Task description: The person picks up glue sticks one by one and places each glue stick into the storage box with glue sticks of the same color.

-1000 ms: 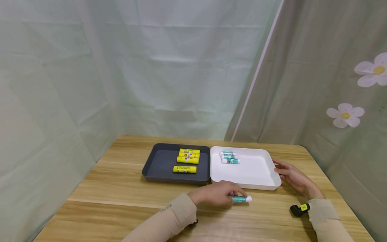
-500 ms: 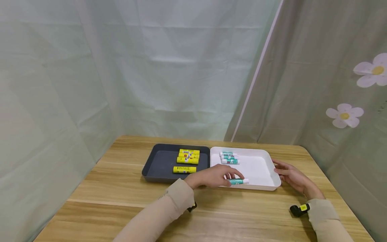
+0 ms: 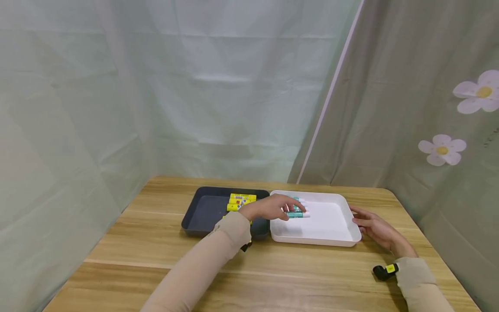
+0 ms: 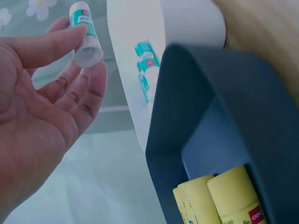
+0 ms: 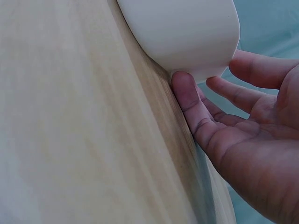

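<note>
My left hand (image 3: 273, 207) pinches a green-and-white glue stick (image 4: 91, 53) between thumb and fingers, above the left part of the white tray (image 3: 329, 225). Behind it in that tray lie more green-and-white glue sticks (image 4: 149, 65), partly hidden by the hand in the head view. My right hand (image 3: 378, 229) touches the white tray's right end wall with extended fingertips, as the right wrist view shows. Several yellow glue sticks (image 3: 242, 197) lie in the dark grey tray (image 3: 202, 214); my left forearm and sleeve partly cover them in the head view.
Both trays stand side by side on a wooden table (image 3: 296, 277). Pale curtains (image 3: 234, 95) hang behind and beside it, with flower prints (image 3: 442, 150) at the right. A black wrist camera (image 3: 383, 272) sits at the right cuff.
My left hand has carried the glue stick from the table in front of the trays, over the white tray's near rim, towards the other green-and-white ones. My right hand has stayed at the tray.
</note>
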A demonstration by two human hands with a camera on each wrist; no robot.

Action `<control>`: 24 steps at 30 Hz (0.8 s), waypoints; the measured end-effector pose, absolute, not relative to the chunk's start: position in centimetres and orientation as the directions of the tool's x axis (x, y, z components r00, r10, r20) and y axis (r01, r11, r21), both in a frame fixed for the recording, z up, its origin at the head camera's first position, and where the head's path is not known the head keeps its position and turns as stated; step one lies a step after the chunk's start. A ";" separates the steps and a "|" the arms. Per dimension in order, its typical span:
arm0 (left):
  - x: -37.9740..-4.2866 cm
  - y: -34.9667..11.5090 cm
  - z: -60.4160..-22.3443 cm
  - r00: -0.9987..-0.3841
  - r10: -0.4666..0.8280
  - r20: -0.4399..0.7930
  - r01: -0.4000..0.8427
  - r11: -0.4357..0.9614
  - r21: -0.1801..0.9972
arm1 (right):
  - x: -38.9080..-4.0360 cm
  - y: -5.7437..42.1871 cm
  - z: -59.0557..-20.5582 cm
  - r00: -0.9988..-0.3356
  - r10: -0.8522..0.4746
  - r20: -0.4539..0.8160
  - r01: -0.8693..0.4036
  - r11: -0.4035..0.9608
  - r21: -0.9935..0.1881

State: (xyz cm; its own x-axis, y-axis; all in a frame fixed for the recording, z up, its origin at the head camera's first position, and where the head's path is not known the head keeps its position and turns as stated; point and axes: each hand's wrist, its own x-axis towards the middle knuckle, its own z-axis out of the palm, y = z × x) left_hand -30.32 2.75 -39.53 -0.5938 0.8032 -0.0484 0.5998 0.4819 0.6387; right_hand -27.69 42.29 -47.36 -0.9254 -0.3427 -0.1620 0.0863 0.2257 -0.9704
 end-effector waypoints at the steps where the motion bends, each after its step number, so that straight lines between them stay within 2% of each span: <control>1: -30.5 2.8 -39.5 -0.595 0.802 -0.055 0.598 0.488 0.636 | -27.7 42.3 -47.3 -0.924 -0.346 -0.162 0.086 0.225 -0.971; 7: -31.8 3.4 -39.4 -0.598 0.796 -0.094 0.593 0.519 0.615 | -27.7 42.2 -47.4 -0.924 -0.351 -0.151 0.073 0.226 -0.971; 18: -34.0 4.5 -39.9 -0.541 0.830 -0.134 0.654 0.516 0.554 | -27.6 42.0 -47.4 -0.925 -0.346 -0.155 0.082 0.217 -0.973; 24: -34.6 5.5 -40.5 -0.551 0.822 -0.146 0.660 0.536 0.527 | -27.6 42.3 -47.6 -0.926 -0.346 -0.154 0.082 0.215 -0.973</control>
State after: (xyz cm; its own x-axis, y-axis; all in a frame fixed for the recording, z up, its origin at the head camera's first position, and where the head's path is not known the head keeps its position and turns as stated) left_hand -34.63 5.51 -40.49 -0.5507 0.8219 -0.1460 0.6596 0.5356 0.5274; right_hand -27.62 42.25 -47.57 -0.9255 -0.3459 -0.1541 0.0817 0.2151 -0.9732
